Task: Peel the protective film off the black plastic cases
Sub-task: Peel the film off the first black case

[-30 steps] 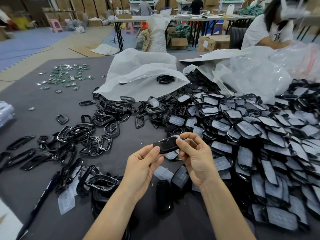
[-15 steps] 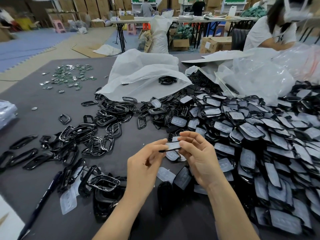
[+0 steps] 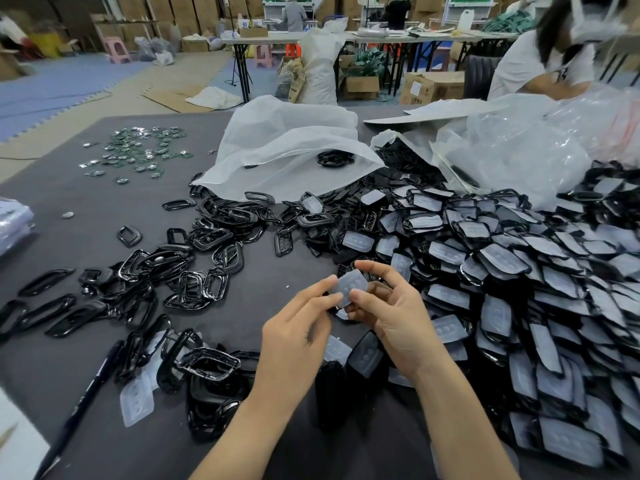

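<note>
We see our left hand (image 3: 298, 337) pinching the film-covered black case (image 3: 349, 288), right hand (image 3: 391, 313) gripping its other side, above the counter (image 3: 86, 202) — heap of filmed cases (image 3: 519, 271) alongside

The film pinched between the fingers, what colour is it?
Frosted, translucent whitish-grey film, seen best in the head view.

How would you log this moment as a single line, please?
phase: film peel | left hand: pinches case edge | right hand: holds case, thumb on film | film: still on
</note>
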